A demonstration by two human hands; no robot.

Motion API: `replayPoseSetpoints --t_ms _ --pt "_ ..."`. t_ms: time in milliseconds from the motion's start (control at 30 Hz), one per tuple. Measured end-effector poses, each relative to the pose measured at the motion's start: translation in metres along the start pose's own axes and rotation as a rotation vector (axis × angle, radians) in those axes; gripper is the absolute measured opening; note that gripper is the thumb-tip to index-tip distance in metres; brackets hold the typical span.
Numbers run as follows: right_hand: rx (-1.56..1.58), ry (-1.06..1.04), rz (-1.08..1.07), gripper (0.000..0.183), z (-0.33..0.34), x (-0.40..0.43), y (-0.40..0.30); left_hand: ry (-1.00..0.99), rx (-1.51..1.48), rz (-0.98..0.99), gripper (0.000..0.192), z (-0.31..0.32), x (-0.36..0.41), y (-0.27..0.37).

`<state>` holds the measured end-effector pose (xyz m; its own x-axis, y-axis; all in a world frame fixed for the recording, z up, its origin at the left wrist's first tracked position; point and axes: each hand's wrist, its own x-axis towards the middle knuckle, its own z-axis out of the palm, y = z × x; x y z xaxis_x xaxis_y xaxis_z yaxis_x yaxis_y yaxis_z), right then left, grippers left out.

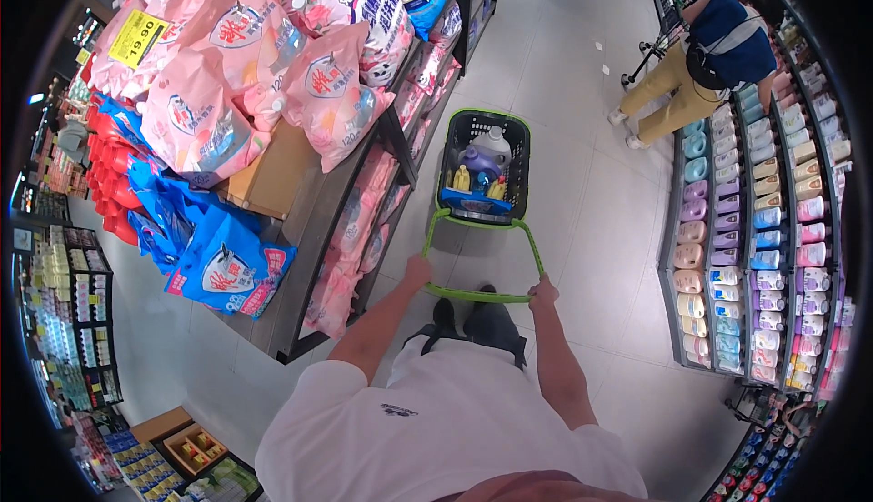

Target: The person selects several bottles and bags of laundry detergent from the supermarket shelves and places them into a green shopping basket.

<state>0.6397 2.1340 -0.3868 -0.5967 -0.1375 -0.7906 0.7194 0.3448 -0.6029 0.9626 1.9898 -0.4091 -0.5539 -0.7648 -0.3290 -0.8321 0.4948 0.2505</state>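
Observation:
My left hand [418,271] grips the left corner of a bright green handle [477,294]. At its right corner, my right hand [543,292] is closed around the same handle. The handle belongs to a black plastic shopping basket [524,161] with a green rim, standing on the floor ahead of my feet. Inside lie a grey-white bottle [492,139], a purple bottle [477,159], yellow bottles [462,178] and a blue package [475,200]. What lies beneath them is hidden.
Left of me, a display table [303,209] bears pink bags [198,120] and blue bags [222,263] of detergent. On the right stand shelves of bottles [730,256], with a person [723,45] in a blue top leaning toward them. Grey tiled floor [580,181] runs between.

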Motion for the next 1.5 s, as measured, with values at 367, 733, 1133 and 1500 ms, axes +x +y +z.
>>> replayPoseSetpoints --t_ms 367,733,1133,1500 --pt "0.171 -0.055 0.128 0.026 0.160 0.048 -0.093 0.146 -0.601 -0.639 0.027 -0.080 0.190 -0.052" --pt "-0.024 -0.198 0.152 0.031 0.282 0.136 -0.191 0.481 -1.320 -0.918 0.030 -0.156 0.326 -0.001" --pt "0.115 -0.333 0.292 0.030 0.361 0.199 -0.262 0.333 -1.383 -0.906 0.042 -0.202 0.442 -0.021" --pt "0.193 -0.351 0.411 0.009 0.444 0.228 -0.355 0.203 -1.134 -0.846 0.049 -0.240 0.530 -0.047"
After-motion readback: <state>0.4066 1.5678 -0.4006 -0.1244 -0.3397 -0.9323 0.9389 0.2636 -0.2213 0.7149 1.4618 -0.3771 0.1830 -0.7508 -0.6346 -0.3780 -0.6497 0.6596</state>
